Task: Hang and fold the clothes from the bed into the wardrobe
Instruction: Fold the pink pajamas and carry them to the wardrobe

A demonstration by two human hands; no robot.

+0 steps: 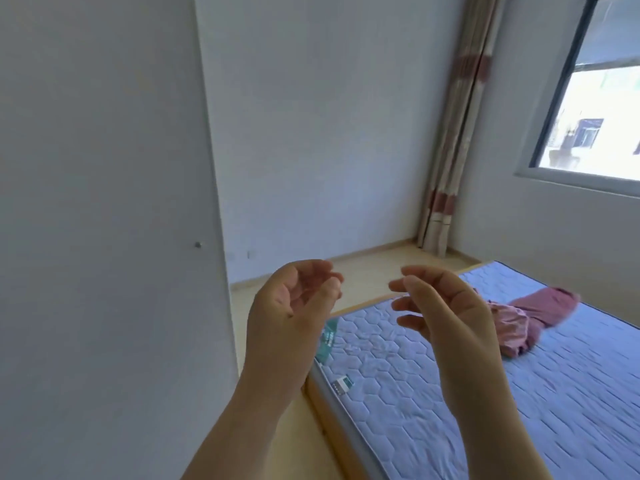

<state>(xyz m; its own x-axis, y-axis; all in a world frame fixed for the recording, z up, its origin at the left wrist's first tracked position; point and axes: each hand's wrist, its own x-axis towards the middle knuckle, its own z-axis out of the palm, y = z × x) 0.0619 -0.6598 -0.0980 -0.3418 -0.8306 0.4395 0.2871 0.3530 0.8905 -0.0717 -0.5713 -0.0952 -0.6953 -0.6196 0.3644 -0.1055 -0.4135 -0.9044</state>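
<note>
between garments, at a guess, with nothing in hand. left hand [294,299] up in front, palm turned inward, loosely curled round empty air. right hand [446,306] up beside it, apart from the left, just as relaxed and gripping nothing.

yet to be fetched: pink clothes [530,317] in a crumpled heap on the bed [398,393], past the right hand and over toward the far side of the quilted top. hard to tell how many pieces, perhaps two. close on the left, a tall white wardrobe door [104,237], so judged from its small knob [198,244]; shut, with the inside hidden. beyond the bed, a striped curtain [450,133] and a window [588,98].

next, most likely: turn right, reach across the bed, lift one piece clear of the heap by a collar or waistband and shake it out. better done with both hands, given how soft cloth sags and tangles. calls also for pulling the wardrobe door open by the knob before anything goes in, which means freeing one hand or opening it first.
</note>
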